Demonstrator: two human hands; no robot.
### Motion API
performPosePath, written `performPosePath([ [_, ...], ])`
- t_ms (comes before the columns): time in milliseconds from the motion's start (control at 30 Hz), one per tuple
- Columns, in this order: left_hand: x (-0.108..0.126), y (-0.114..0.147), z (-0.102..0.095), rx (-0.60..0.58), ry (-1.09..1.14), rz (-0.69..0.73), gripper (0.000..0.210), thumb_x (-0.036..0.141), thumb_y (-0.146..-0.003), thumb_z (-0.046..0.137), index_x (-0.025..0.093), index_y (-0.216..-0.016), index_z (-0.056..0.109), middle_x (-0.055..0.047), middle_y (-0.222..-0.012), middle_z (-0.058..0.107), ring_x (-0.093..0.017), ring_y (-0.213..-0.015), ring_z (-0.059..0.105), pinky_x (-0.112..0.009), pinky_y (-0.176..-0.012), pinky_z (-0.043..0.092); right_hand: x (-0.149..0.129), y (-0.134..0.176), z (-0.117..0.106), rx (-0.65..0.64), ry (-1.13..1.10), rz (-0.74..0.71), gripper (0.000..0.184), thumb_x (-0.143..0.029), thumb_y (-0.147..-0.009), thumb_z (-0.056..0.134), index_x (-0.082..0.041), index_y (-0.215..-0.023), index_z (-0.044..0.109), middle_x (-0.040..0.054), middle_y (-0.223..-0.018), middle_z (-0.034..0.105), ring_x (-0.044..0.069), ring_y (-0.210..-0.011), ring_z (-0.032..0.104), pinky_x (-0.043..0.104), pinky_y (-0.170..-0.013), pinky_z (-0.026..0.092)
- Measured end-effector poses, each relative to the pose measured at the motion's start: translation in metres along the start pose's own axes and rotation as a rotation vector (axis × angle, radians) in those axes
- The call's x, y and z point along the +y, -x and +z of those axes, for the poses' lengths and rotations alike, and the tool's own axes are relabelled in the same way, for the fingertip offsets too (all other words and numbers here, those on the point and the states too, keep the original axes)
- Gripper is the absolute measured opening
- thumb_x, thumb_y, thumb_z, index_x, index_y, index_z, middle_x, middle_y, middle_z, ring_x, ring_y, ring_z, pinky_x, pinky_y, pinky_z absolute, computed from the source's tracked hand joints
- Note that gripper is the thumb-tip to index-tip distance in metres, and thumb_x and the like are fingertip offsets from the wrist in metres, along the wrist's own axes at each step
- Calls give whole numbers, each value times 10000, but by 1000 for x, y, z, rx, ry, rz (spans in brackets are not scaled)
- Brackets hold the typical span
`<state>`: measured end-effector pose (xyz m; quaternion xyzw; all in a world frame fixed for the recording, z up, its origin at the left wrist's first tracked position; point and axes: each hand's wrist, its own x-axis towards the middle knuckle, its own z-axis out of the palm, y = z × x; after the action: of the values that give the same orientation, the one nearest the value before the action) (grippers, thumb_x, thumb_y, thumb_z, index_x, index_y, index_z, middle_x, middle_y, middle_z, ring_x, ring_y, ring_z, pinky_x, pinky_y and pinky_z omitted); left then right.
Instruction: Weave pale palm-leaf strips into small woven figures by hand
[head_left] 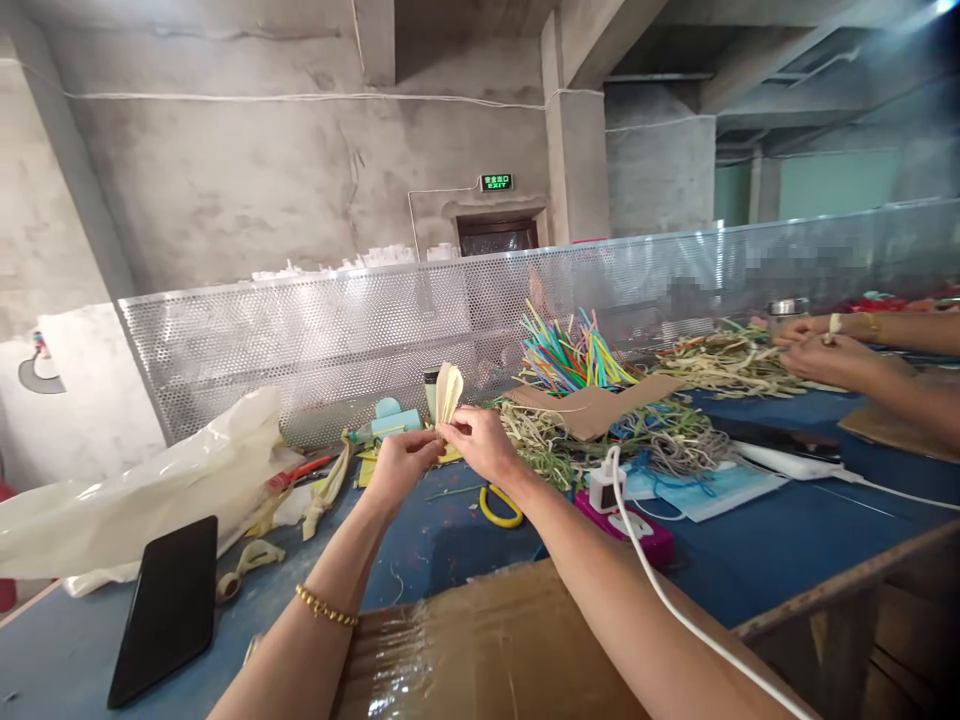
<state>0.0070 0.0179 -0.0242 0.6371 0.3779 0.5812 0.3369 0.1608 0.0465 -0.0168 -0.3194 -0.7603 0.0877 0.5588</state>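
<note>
Just above the blue table, my left hand (405,458) and my right hand (481,440) meet with fingertips pinched together. Between them stands a pale yellow folded leaf strip (448,390), looped upright above the fingers. Both hands grip its lower end, which the fingers partly hide. Below my right wrist lies the yellow handle (501,508) of what looks like scissors. A light blue bottle (396,424) lies behind my left hand. To the right of my right hand is a pile of dried green and tan strips (536,432).
A black phone (166,610) lies at left, near a large pale plastic sheet (157,480). Colourful thin sticks (566,355) stand behind cardboard (592,405). A white charger with cable (606,490) rests by a magenta box (651,540). Another person's hands (817,345) work at right. A perforated metal screen (337,330) lines the back.
</note>
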Motion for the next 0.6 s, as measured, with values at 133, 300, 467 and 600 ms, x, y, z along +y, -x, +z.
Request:
performPosePath([
  [133,1,1,1,-105,-15,-14,228,331,-716,758,123,-627,729,-70,-581,675,-123,-526,505,-252,-537,351,0,2,1,-118,-168,100,376,-421,-856,582,-177,-576,525,-40,-471,455,98,-475,418,223,-477,305],
  [300,4,3,1,-184,28,-42,226,336,-706,765,114,-737,736,-63,-644,699,-116,-560,527,-244,-559,347,-1,2,-2,-59,-420,266,402,-484,-865,565,-163,-625,602,-17,-466,533,96,-398,474,205,-401,348],
  [467,-2,1,1,-152,-80,-37,179,290,-678,775,133,-630,705,6,-534,598,-89,-500,462,-235,-514,319,-2,1,0,-52,-433,260,359,-410,-860,544,-160,-608,598,8,-536,603,81,-378,495,194,-373,354],
  [600,-6,0,3,-137,-36,-98,191,294,-691,772,137,-651,671,7,-534,609,-90,-395,484,-227,-417,313,-2,1,2,-12,-416,287,237,-330,-792,604,-164,-624,589,-6,-551,610,73,-364,474,189,-344,333],
])
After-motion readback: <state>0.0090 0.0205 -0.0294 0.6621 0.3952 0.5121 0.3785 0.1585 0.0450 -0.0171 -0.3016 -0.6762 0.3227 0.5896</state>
